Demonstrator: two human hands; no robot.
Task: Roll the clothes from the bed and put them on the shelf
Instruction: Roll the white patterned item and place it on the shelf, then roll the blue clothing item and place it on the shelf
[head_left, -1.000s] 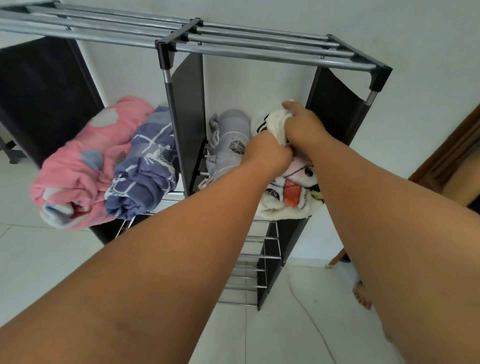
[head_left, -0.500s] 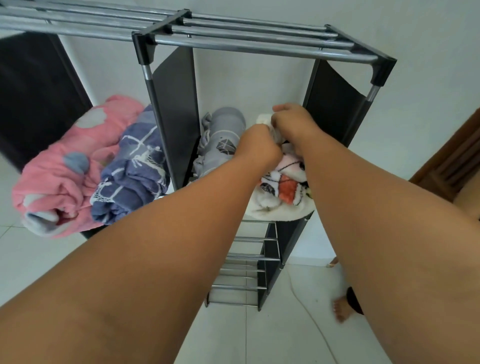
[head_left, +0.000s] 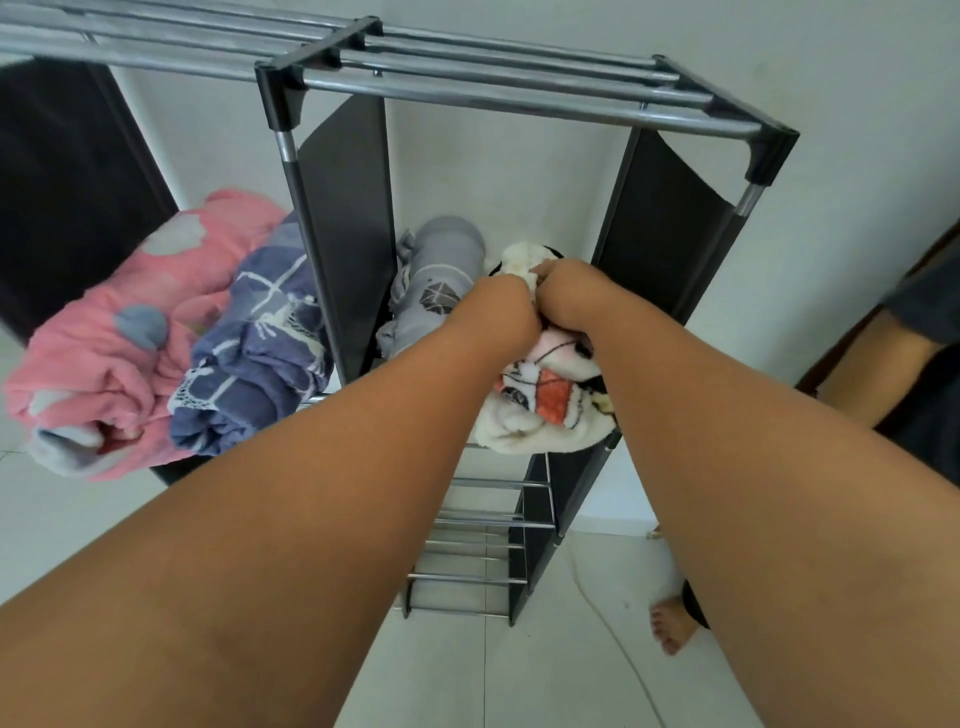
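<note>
Cream fleece roll (head_left: 540, 415), cartoon print | left grip (head_left: 501, 312), right grip (head_left: 576, 296) clenched on it

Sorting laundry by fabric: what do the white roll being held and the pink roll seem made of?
White roll: plush fleece, probably; its surface looks nubbly and thick, matte. Pink roll: soft brushed fleece by its fuzzy, matte folds. Neither is certain from sight.

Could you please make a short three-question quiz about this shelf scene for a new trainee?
1. True or false: the pink roll lies in the same compartment as the grey roll.
2. Which roll do both hands grip? A pink, B blue, C white fleece.
3. How many rolls lie on the shelf?

Key: 1 false. 2 C: left hand and right hand clutch the white fleece roll. 3 four, counting the blue roll.
</note>
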